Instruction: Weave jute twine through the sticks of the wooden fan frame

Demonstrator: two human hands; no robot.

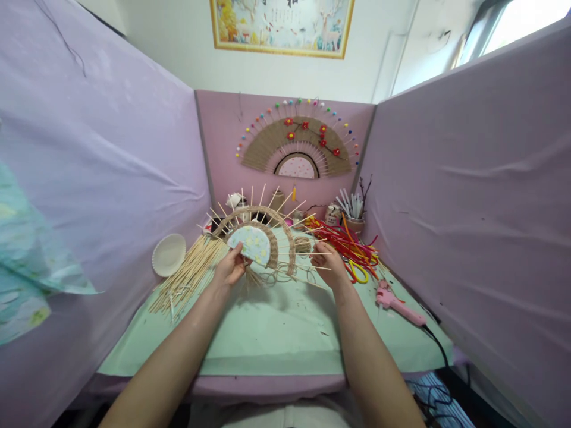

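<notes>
A half-made fan (pixel 293 249) of thin sticks, woven with brown twine in an inner band and an outer arc, is held tilted above the table. Its half-round centre (pixel 254 245) is covered in pale blue floral cloth. My left hand (pixel 232 266) grips this centre at its lower left edge, thumb on the front. At the right-hand stick ends, my right hand (pixel 328 263) has its fingers pinched together; what lies in the pinch is too small to make out. Loose twine (pixel 281 276) curls below the fan, and a twine ball (pixel 303 244) sits behind it.
Bundled bamboo sticks (pixel 187 273) and a white dish (pixel 169 255) lie to the left. On the right are red pipe cleaners (pixel 345 241), yellow-handled scissors (pixel 359 271) and a pink glue gun (pixel 399 304) with a cord. A finished fan (pixel 263 145) hangs on the back panel.
</notes>
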